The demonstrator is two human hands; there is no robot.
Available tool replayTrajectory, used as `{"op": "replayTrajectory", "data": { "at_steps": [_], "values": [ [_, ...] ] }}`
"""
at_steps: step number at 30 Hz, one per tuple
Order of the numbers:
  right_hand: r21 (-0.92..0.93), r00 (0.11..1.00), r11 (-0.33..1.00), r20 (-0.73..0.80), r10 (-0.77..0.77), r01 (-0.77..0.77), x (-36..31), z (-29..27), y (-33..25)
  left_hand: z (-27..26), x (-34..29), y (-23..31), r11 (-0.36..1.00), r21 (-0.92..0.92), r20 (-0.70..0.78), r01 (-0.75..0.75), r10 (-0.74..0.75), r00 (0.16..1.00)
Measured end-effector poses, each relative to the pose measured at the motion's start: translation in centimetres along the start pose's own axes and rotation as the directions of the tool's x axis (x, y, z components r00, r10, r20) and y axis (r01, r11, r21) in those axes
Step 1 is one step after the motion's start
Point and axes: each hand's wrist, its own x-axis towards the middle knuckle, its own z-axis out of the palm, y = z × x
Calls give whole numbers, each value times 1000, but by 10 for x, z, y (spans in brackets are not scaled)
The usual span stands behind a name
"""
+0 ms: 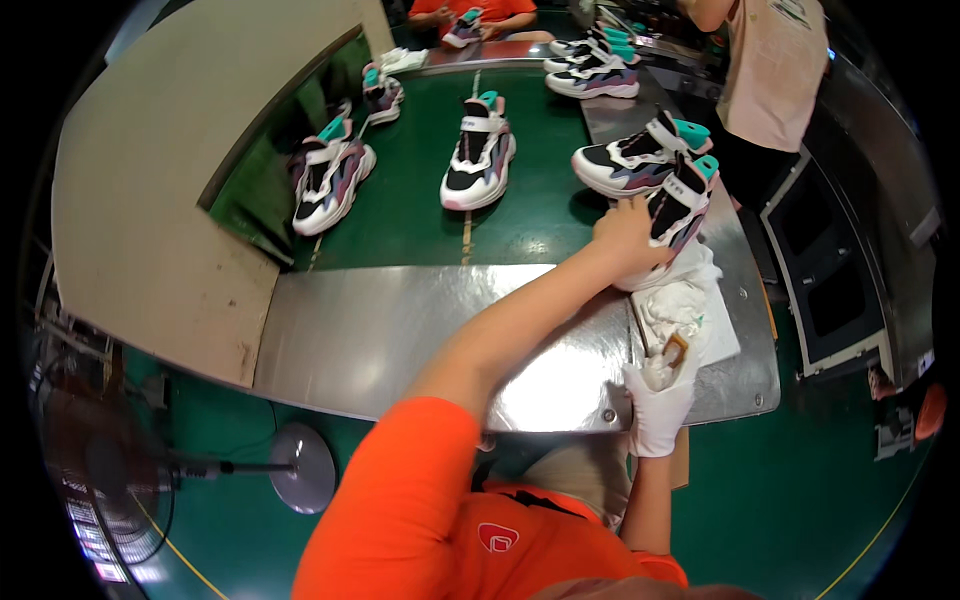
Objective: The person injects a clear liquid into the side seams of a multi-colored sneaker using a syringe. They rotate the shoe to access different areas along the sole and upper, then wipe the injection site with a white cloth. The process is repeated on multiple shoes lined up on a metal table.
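Observation:
My bare left hand (628,240) reaches across to the right and grips a sneaker (682,205), white, black and purple with a teal lining, by its side. Right behind that shoe stands a matching sneaker (625,165), partly covered by it. My right hand (660,408), in a white glove, is at the table's near right edge, its fingers closed around a small tan, bent piece (675,350) whose exact kind I cannot make out. Crumpled white cloth (672,305) lies between my two hands, beneath and in front of the gripped shoe.
More matching sneakers stand on the green belt (540,235), one in the middle (480,155) and others along the left. A pair (595,70) sits far right. A steel ledge (400,320) borders the belt. Co-workers sit opposite (510,12) and stand right (775,70). A fan base (302,468) is lower left.

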Motion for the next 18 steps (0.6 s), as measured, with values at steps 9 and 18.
{"op": "replayTrajectory", "data": {
  "at_steps": [9, 18],
  "values": [
    [-309, 982, 934, 12, -187, 181, 1, -5, 12, -142, -247, -51, 902, -104, -292, 420, -431, 854],
    [-489, 965, 832, 150, -217, 263, 6, 0, -42, -171, -274, 11, 871, 13, -56, -492, 492, 869]
  ]
}}
